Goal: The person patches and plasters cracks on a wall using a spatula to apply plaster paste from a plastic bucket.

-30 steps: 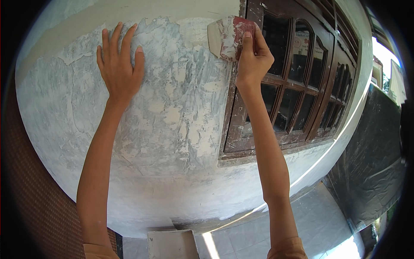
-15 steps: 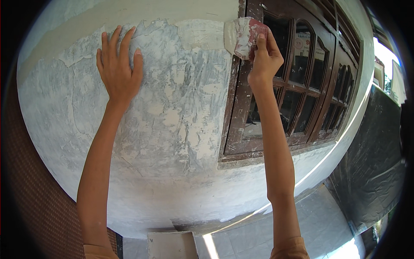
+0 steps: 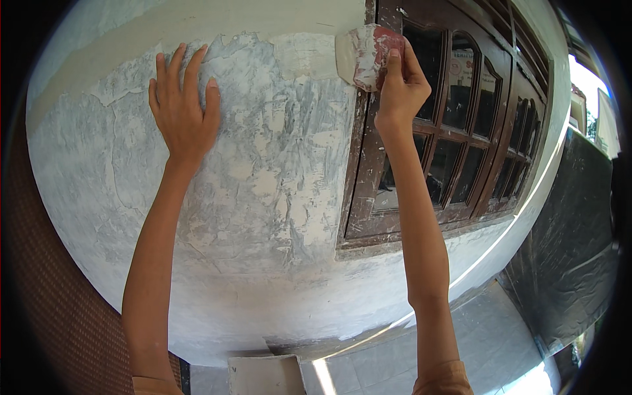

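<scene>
My right hand (image 3: 403,89) grips a red putty spreader (image 3: 390,41) smeared with whitish filler, fingers closed round its right end. The spreader's left edge carries cream filler (image 3: 345,58) and meets the wall beside the upper left edge of the brown window frame (image 3: 361,164). A smooth cream patch of filler (image 3: 304,54) lies just left of it. My left hand (image 3: 183,108) rests on the patchy grey-white wall (image 3: 257,171), fingers spread and nothing in them, its fingertips near the border of the smooth cream band (image 3: 197,23) above.
Brown wooden window shutters with glass panes (image 3: 461,99) fill the right side. A pale open box or tray (image 3: 266,375) stands on the grey tiled floor (image 3: 362,359) below. Black sheeting (image 3: 559,243) hangs at the far right, and a brown woven surface (image 3: 59,296) borders the left.
The right hand has shifted the spreader slightly left along the wall, off the window frame's side. The left hand keeps its place on the wall, apart from a small shift in view.
</scene>
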The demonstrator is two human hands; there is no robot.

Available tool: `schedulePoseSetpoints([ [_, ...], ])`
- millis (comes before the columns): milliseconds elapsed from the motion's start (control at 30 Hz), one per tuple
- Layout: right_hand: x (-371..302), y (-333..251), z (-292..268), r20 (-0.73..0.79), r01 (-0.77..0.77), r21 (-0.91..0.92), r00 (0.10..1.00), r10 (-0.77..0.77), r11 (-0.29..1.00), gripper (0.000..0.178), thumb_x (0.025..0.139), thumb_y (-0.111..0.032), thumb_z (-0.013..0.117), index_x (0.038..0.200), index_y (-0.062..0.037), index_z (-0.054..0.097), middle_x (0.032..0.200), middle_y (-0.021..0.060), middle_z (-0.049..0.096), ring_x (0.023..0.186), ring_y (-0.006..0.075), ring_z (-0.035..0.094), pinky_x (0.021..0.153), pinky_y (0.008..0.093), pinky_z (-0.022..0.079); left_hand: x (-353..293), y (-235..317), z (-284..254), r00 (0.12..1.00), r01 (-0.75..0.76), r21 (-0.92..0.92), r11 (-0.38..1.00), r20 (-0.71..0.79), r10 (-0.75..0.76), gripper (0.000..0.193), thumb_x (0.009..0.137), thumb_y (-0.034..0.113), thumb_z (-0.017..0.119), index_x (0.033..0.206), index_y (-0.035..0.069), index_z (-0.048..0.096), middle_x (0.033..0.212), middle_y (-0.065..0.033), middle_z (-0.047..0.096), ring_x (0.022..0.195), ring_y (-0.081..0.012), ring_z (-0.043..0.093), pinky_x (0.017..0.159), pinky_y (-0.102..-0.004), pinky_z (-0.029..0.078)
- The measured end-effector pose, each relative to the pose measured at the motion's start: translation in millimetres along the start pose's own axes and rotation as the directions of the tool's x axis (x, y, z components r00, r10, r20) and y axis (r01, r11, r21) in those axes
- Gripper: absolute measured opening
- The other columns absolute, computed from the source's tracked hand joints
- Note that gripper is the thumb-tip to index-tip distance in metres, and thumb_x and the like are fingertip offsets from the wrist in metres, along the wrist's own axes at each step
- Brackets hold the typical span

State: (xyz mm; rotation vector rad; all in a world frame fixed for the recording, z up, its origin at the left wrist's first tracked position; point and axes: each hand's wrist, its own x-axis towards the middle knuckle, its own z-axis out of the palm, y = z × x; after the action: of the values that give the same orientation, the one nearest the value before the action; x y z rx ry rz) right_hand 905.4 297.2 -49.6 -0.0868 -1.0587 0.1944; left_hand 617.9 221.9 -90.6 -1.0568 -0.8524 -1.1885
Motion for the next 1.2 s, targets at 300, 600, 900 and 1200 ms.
schedulePoseSetpoints([
  [300, 0, -17, 17, -0.020, -0.015, 0.152, 1.000, 0.018, 0.988, 0.031, 0.095, -0.008, 0.061, 0.124, 0.0045, 0.065, 0.106, 0.0106, 0.073, 0.092, 0.0123, 0.067, 0.083, 0.0263, 0.052, 1, 0, 0, 1.000, -0.013, 0.024, 1.000, 0.014, 0.013, 0.046, 0.099, 0.027, 0.049, 0.144, 0.019, 0.050, 0.153, -0.0082, 0.043, 0.147, -0.0345, 0.028, 0.117, -0.0572, 0.017],
  [600, -3, -3, 15, -0.076, -0.001, -0.001, 0.997, 0.001, 1.000, 0.034, 0.094, -0.009, 0.061, 0.124, 0.0037, 0.066, 0.103, 0.0117, 0.074, 0.092, 0.0130, 0.068, 0.085, 0.0281, 0.052, -1, -3, 1, 1.000, -0.021, 0.046, 0.999, 0.018, 0.020, 0.046, 0.100, 0.028, 0.049, 0.145, 0.020, 0.049, 0.155, -0.0072, 0.041, 0.148, -0.0344, 0.026, 0.117, -0.0581, 0.017],
  [900, 17, -8, -39, -0.114, -0.014, 0.120, 0.993, 0.028, 0.993, 0.030, 0.096, -0.005, 0.061, 0.125, 0.0036, 0.065, 0.094, 0.0032, 0.071, 0.069, 0.0037, 0.058, 0.058, 0.0205, 0.046, 1, -5, 3, 0.999, -0.042, 0.025, 0.999, -0.010, 0.042, 0.047, 0.100, 0.030, 0.048, 0.146, 0.021, 0.047, 0.155, -0.0063, 0.041, 0.148, -0.0344, 0.025, 0.117, -0.0583, 0.016],
  [1200, -22, -36, -20, -0.034, -0.063, 0.058, 0.997, 0.065, 0.996, 0.030, 0.096, -0.006, 0.062, 0.124, 0.0034, 0.065, 0.098, 0.0044, 0.071, 0.076, 0.0044, 0.062, 0.062, 0.0189, 0.048, -19, -24, -26, 0.996, -0.046, -0.002, 0.999, 0.077, 0.046, 0.048, 0.100, 0.031, 0.049, 0.147, 0.020, 0.046, 0.156, -0.0074, 0.039, 0.148, -0.0355, 0.026, 0.117, -0.0576, 0.017],
])
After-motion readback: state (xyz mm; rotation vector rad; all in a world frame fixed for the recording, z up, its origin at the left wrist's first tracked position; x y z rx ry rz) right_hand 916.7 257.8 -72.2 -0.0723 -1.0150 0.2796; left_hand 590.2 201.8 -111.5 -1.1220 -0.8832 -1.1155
